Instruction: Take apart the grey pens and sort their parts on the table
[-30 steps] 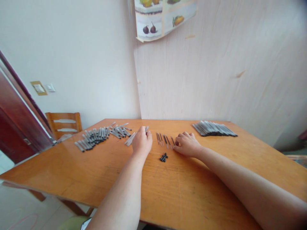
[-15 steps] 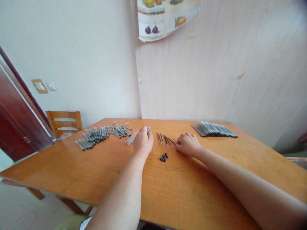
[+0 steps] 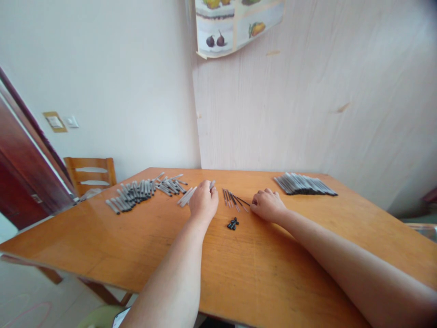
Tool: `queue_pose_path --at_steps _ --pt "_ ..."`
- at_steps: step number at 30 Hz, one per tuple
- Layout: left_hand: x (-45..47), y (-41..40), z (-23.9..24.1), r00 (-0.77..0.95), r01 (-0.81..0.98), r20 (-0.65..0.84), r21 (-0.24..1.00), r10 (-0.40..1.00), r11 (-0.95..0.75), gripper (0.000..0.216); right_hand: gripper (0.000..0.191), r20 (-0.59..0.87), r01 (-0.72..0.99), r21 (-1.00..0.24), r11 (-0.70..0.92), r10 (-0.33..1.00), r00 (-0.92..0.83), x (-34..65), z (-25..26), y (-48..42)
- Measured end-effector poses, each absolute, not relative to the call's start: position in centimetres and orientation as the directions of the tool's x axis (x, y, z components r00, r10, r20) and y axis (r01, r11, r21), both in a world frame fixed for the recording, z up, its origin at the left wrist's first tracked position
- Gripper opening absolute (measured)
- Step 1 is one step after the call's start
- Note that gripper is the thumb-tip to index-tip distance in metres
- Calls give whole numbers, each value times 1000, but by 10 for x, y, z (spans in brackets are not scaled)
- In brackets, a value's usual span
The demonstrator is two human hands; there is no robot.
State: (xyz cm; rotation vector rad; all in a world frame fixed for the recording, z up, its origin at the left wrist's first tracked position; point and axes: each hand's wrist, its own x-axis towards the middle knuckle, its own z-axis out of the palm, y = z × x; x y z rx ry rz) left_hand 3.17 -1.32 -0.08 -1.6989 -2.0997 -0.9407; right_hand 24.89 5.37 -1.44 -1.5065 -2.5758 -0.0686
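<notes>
My left hand [image 3: 204,199] is closed around a translucent grey pen barrel [image 3: 212,184], and only its end pokes out above the fingers. To its left lie a few loose pen barrels [image 3: 186,197], partly behind the hand. My right hand [image 3: 268,205] rests on the table with bent fingers, pinching the end of a dark, thin pen refill [image 3: 243,201]. Several other pen refills [image 3: 229,198] lie in a loose row between my hands. Just nearer to me sits a small heap of black pen caps [image 3: 233,223].
A large pile of grey pens with black ends [image 3: 136,193] spreads over the left of the wooden table [image 3: 273,273]. At the back right lies a neat row of pens [image 3: 303,184]. A wooden chair [image 3: 90,175] stands beyond the left edge.
The refill at my right fingertips has shifted slightly left among the others, and some refills beside it lie a little differently. My left hand has stayed in place.
</notes>
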Motion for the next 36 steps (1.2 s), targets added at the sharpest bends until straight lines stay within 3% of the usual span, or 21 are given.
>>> queue_pose_path --at_steps 3,7,10,14,18,21,25,31,36 --pt "32 -13 -2 -256 949 604 306 755 78 14 29 181 871 -43 490 861 -475 249 -16 54" --pt "31 -12 -3 -255 947 608 314 751 67 13 28 322 864 -98 494 837 -442 255 -15 58" --pt "32 -12 -3 -250 947 615 315 748 58 14 28 414 837 -217 502 824 -387 260 -10 66" --pt "33 -13 -2 -247 951 609 301 754 69 14 26 416 764 -430 480 857 -305 266 -2 75" --pt "34 -13 -1 -235 950 603 309 762 48 15 22 415 610 -625 486 870 -268 270 3 78" --pt "33 -12 -2 -231 944 601 328 765 27 16 23 465 475 -718 510 858 -219 273 9 75" --pt "32 -10 -5 -210 941 618 338 758 -14 20 24 423 295 -838 459 888 -180 275 20 71" --pt "33 -9 -7 -154 926 628 361 763 -111 27 31 467 -69 -882 465 849 -248 270 36 63" --pt "39 -10 -6 -91 868 590 442 802 -227 26 38 458 -167 -888 428 855 -243 263 49 46"
